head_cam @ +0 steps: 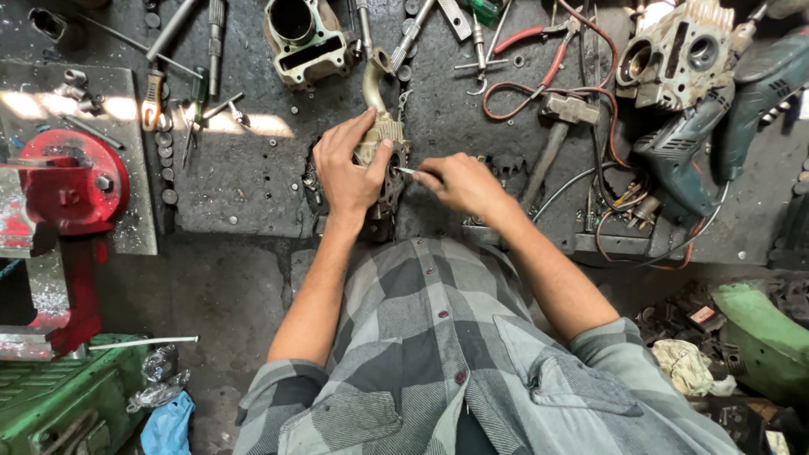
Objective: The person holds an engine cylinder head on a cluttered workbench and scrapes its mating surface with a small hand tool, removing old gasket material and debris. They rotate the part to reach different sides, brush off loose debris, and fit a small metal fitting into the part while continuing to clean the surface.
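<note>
Your left hand (347, 173) clasped the engine part (383, 156); your right hand (459, 181) pinched a thin tool (406, 171) into it. You seemed mid-picking; steadiness was needed next.

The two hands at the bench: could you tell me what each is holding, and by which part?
Left hand grips the finned engine part across its top. Right hand pinches a thin metal tool by its rear end.

shirt: grey-and-dark checked | sleeves: rolled above elbows | buttons: dark red | chest pocket: flap
</note>
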Demonstrator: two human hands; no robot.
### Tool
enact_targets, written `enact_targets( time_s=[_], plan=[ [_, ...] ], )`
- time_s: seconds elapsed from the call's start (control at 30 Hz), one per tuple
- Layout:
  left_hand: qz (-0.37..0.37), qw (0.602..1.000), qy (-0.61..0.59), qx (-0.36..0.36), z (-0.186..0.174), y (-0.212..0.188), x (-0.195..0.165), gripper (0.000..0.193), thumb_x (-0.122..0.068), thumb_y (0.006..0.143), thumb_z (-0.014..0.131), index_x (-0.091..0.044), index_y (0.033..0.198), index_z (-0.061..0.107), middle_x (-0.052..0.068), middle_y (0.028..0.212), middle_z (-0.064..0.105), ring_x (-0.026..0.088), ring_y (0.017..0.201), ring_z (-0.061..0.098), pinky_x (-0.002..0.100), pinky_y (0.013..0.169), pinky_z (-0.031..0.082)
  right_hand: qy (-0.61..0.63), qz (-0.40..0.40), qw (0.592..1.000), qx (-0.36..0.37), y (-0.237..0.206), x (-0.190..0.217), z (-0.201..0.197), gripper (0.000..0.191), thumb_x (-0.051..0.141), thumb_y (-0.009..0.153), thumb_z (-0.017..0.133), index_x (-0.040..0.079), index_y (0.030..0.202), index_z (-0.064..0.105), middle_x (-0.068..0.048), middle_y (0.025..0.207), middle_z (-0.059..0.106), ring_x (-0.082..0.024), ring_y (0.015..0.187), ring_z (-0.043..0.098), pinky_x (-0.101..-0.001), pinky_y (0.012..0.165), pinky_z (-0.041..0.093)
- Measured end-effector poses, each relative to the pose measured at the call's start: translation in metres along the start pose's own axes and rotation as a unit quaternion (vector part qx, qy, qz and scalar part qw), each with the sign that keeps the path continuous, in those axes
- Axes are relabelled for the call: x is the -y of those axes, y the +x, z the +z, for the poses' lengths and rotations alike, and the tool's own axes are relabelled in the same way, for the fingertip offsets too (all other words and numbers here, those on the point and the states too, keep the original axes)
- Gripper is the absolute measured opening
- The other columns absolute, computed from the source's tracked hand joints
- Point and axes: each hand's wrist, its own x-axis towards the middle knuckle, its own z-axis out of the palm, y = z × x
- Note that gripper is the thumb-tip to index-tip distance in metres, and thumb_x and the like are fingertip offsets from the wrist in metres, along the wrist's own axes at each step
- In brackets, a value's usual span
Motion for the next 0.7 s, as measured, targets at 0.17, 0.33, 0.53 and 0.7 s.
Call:
enact_targets(
  time_s=[0.17,0.33,0.53,0.7],
  plan=[
    [-0.004,1.0,0.003,0.0,-0.002,0.0,-0.002,0.043,-0.028,0.087,0.077,-0.012,0.127,0.074,0.005,0.123,0.074,0.025,0.117,0.064,0.04,0.105,0.041,-0.07,0.026,0.996,0.053,0.005,0.004,-0.012,0.033,0.045,0.097,0.066,0.014,0.102,0.077,-0.018,0.086,0.074,-0.042,0.084,0.07,-0.0536,0.076,0.055],
    [-0.001,1.0,0.003,-0.002,-0.003,0.001,-0.002,0.043,-0.029,0.087,0.077,-0.013,0.127,0.074,0.004,0.124,0.074,0.025,0.117,0.064,0.04,0.105,0.041,-0.094,0.044,0.994,0.044,0.011,0.004,-0.017,0.034,0.047,0.095,0.065,0.017,0.105,0.077,-0.016,0.088,0.075,-0.041,0.085,0.071,-0.0537,0.078,0.056],
    [-0.011,1.0,0.005,0.002,-0.004,0.003,-0.004,0.043,-0.029,0.086,0.077,-0.013,0.127,0.075,0.004,0.123,0.074,0.024,0.115,0.064,0.039,0.104,0.041,-0.113,0.044,0.992,0.042,0.011,0.006,-0.018,0.034,0.047,0.095,0.064,0.018,0.106,0.078,-0.015,0.089,0.076,-0.039,0.083,0.073,-0.0531,0.079,0.057],
    [-0.007,1.0,0.007,0.002,-0.004,0.002,-0.004,0.043,-0.029,0.087,0.076,-0.013,0.127,0.075,0.003,0.124,0.074,0.024,0.117,0.064,0.04,0.105,0.041,-0.124,0.084,0.988,0.037,0.01,0.003,-0.016,0.036,0.05,0.097,0.063,0.019,0.107,0.079,-0.014,0.088,0.077,-0.038,0.081,0.074,-0.051,0.079,0.058]
  ],
)
